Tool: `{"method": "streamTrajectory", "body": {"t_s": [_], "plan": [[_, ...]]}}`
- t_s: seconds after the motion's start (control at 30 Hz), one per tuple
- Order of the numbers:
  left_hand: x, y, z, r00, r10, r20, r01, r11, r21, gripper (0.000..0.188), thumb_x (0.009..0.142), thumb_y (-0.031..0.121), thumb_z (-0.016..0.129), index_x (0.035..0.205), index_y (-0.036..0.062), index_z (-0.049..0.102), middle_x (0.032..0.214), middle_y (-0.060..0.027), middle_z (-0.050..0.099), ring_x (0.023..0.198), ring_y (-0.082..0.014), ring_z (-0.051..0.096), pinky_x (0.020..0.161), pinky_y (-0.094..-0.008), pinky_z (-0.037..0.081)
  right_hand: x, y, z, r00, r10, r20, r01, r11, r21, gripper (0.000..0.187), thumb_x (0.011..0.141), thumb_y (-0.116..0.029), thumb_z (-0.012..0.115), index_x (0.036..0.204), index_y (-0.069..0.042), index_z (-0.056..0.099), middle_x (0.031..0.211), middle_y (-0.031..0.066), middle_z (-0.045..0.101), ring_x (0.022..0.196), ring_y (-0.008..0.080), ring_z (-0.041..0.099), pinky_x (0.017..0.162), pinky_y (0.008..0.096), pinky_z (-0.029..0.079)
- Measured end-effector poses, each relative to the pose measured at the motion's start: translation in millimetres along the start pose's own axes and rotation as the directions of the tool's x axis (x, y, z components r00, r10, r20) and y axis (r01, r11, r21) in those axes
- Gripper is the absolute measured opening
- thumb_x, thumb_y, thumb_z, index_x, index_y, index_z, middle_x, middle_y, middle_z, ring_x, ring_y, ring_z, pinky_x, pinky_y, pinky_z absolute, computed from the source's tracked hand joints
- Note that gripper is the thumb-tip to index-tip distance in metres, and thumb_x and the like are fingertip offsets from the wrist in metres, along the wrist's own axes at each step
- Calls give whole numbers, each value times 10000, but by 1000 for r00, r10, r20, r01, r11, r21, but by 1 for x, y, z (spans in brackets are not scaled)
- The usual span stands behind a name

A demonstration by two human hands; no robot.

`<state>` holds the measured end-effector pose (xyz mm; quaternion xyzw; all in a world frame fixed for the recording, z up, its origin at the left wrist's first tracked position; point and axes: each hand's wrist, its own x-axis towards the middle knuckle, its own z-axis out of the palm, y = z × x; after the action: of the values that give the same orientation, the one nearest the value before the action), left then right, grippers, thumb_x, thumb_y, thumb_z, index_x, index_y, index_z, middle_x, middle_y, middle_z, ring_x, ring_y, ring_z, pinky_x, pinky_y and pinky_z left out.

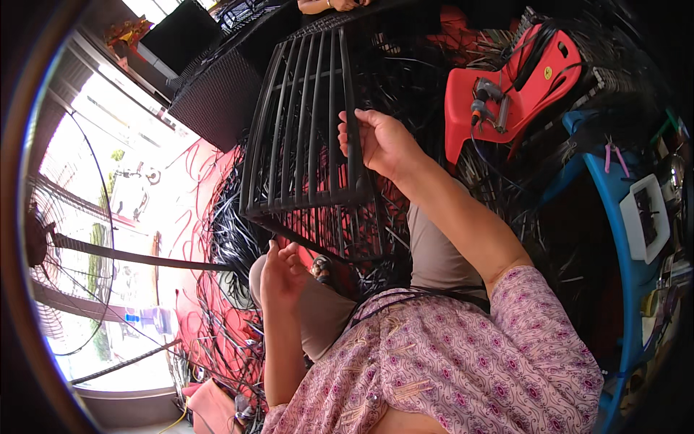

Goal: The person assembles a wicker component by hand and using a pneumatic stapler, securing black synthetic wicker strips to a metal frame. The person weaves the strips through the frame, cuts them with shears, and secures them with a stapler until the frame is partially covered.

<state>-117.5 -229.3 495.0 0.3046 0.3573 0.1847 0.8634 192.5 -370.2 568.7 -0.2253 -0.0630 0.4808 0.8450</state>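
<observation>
A black slatted frame (311,199), like part of a chair or rack, stands tilted in front of my knees. My right hand (383,142) is closed around its right-hand edge bar, with the fingertips showing on the slat side. Just below the frame's near left corner is my left hand (282,273), palm up, its fingers loosely bent and apart. I see nothing in it, and whether a fingertip touches the lower bar I cannot tell.
On the right, a red plastic chair (463,98) holds a grey and orange power tool (486,101). A blue table (614,217) carries a white tray (634,239) and pink-handled scissors (617,155). Black strips (231,210) litter the red floor. A fan (43,235) stands left; another person's hands (340,4) show beyond.
</observation>
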Motion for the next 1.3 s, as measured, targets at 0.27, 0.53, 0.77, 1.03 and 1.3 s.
{"method": "streamTrajectory", "body": {"t_s": [0.27, 0.53, 0.77, 1.03, 1.3], "plan": [[-11, 25, 69, 638, 765, 91, -620, 439, 650, 671, 1013, 605, 316, 1338, 48, 502, 1283, -94, 566, 1197, -220, 507, 1010, -399, 342, -4, 3, -4, 998, -39, 57, 38, 999, 13, 243, 1025, -209, 445, 983, 10, 542, 886, 145, 646, 752, 257, 668, 663, 401, 592], [22, 12, 87, 591, 785, 186, -789, 514, 337, 748, 1019, 609, 270, 1442, 5, 395, 1434, -145, 464, 1320, -238, 425, 1134, -391, 282, 8, 13, -8, 993, -27, 117, 15, 995, 103, 234, 1022, -230, 481, 986, -9, 548, 884, 140, 648, 752, 258, 679, 675, 404, 592], [14, 12, 103, 592, 790, 162, -785, 519, 338, 735, 1015, 608, 289, 1423, 13, 421, 1395, -149, 502, 1282, -263, 487, 1076, -428, 391, 7, 14, -6, 991, -10, 130, -5, 994, 113, 243, 1015, -257, 504, 993, -19, 550, 909, 137, 652, 768, 247, 679, 696, 396, 590], [18, 19, 87, 607, 784, 131, -782, 559, 277, 721, 1012, 600, 321, 1415, 12, 427, 1394, -164, 503, 1272, -281, 503, 1067, -435, 410, 10, 23, -2, 992, 6, 123, -19, 994, 104, 298, 1010, -269, 518, 1154, -21, 599, 922, 102, 660, 797, 227, 682, 717, 380, 585], [17, 16, 96, 582, 810, 66, -789, 544, 285, 732, 1017, 586, 324, 1416, -22, 412, 1401, -194, 491, 1293, -300, 487, 1078, -448, 401, 11, 26, -1, 987, -26, 156, 6, 992, 129, 243, 1011, -272, 522, 1025, -35, 575, 908, 113, 651, 784, 229, 682, 705, 381, 591]]}}
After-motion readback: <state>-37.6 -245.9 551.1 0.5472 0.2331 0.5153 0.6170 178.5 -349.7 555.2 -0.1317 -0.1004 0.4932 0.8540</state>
